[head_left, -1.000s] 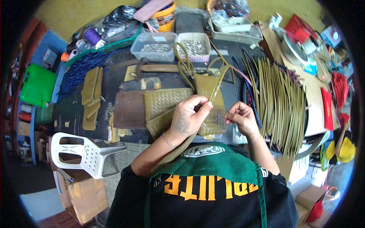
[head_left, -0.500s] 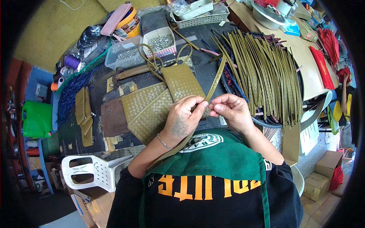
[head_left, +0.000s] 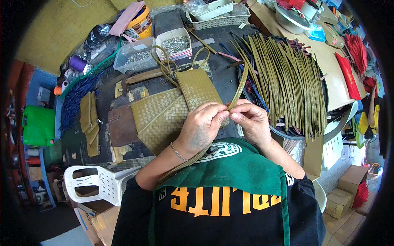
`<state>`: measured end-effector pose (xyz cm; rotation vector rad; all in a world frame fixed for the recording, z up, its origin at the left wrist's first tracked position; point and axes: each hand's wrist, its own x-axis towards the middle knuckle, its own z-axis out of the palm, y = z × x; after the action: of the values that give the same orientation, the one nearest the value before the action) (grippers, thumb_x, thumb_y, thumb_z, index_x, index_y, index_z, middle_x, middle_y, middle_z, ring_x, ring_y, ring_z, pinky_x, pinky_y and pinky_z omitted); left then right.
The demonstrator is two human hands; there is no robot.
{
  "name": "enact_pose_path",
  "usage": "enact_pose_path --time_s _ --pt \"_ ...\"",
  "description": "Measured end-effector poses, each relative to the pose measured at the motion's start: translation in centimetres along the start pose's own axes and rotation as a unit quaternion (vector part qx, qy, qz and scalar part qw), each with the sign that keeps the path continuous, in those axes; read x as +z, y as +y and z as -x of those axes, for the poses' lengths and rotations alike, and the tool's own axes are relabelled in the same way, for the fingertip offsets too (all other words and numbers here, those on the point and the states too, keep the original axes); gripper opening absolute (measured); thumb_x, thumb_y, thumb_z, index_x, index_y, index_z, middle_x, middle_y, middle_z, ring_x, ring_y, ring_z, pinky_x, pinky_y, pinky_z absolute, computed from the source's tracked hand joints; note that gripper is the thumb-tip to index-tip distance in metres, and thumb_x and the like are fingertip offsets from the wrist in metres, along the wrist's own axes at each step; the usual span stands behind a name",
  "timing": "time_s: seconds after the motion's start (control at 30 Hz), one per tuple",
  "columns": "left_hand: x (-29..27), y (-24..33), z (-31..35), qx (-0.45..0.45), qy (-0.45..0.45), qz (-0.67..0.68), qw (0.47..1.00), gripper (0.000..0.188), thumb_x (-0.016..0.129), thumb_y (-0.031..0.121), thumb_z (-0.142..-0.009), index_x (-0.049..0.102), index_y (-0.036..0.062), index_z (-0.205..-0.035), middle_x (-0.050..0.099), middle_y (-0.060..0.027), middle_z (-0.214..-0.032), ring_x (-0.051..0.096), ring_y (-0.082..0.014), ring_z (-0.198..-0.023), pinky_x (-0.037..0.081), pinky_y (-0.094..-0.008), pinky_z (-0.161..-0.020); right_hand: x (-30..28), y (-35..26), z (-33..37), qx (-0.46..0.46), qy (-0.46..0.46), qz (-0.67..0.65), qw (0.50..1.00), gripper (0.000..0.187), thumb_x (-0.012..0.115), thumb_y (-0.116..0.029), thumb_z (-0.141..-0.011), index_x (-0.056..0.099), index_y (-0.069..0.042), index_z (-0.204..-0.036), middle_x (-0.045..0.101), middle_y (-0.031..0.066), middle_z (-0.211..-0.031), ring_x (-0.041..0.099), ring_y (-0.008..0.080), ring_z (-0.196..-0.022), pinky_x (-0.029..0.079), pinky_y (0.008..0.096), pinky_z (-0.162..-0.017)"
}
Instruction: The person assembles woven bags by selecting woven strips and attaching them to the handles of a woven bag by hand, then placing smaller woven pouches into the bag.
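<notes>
A long olive strap runs up from between my fingers, its lower length trailing under my left forearm. My left hand pinches the strap between thumb and forefinger. Right beside it, my right hand is closed on the same strap, thumb against bent fingers. The fingertips of both hands nearly meet, and they hide that part of the strap. Just beyond my left hand lies an olive woven pouch with strap loops, on top of larger olive woven pieces.
Many olive straps lie in a round tray at right. Beyond the pouch stand a box of metal fittings, a clear tub and a hammer. A brown block and small olive pouches lie left. A white chair is nearby.
My right hand has come in against my left and closed on the strap. The strap's upper end has swung slightly to the right.
</notes>
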<state>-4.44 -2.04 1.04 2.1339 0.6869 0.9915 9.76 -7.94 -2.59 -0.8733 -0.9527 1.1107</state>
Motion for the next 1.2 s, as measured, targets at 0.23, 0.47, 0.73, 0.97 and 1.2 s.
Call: enact_pose_path --time_s 0.23,0.47,0.73,0.97,1.2 --pt "0.0 0.3 0.0 0.005 -0.015 -0.008 1.0 0.009 0.06 0.004 -0.072 0.057 -0.0024 -0.077 0.059 -0.0132 -0.075 0.058 -0.0223 -0.066 0.046 -0.028 -0.057 -0.5 0.0 0.1 0.011 -0.02 -0.023 0.999 0.008 0.061 0.0 -0.072 0.061 -0.001 -0.08 0.052 0.0044 -0.084 0.049 0.0103 -0.078 0.041 0.0218 -0.071" --pt "0.1 0.4 0.0 0.054 -0.013 -0.043 0.998 0.011 0.059 0.004 -0.072 0.056 -0.0041 -0.078 0.059 -0.0145 -0.077 0.059 -0.0244 -0.068 0.047 -0.0288 -0.059 0.2 0.4 0.5 -0.036 0.027 -0.006 0.999 0.009 0.059 0.002 -0.073 0.057 0.0 -0.081 0.052 0.006 -0.088 0.05 0.0107 -0.08 0.042 0.0219 -0.072" --pt "-0.2 0.8 -0.1 0.036 -0.041 -0.021 0.998 0.012 0.059 0.003 -0.071 0.056 -0.0046 -0.08 0.058 -0.0159 -0.08 0.059 -0.0259 -0.07 0.047 -0.0296 -0.061 0.0 0.7 0.6 -0.033 0.027 -0.055 0.998 0.009 0.06 0.002 -0.073 0.056 0.0 -0.081 0.051 0.0057 -0.089 0.05 0.0096 -0.079 0.043 0.0209 -0.07" --pt "0.0 0.8 0.3 0.039 -0.024 -0.027 0.999 0.012 0.058 0.001 -0.071 0.055 -0.0055 -0.081 0.058 -0.0161 -0.079 0.058 -0.026 -0.071 0.046 -0.0297 -0.062 0.3 0.2 0.6 -0.075 0.028 0.082 0.993 0.007 0.059 0.002 -0.073 0.054 0.001 -0.079 0.05 0.0048 -0.085 0.049 0.0085 -0.076 0.042 0.0196 -0.067" --pt "-0.2 1.1 0.3 0.052 -0.058 -0.065 0.995 0.012 0.057 0.0 -0.071 0.055 -0.0059 -0.081 0.057 -0.0162 -0.08 0.058 -0.0266 -0.071 0.046 -0.0299 -0.062 1.4 0.3 0.6 -0.019 0.087 -0.103 0.991 0.032 0.057 0.008 -0.072 0.038 -0.005 -0.095 0.05 0.0058 -0.082 0.05 0.0085 -0.075 0.044 0.0202 -0.067"
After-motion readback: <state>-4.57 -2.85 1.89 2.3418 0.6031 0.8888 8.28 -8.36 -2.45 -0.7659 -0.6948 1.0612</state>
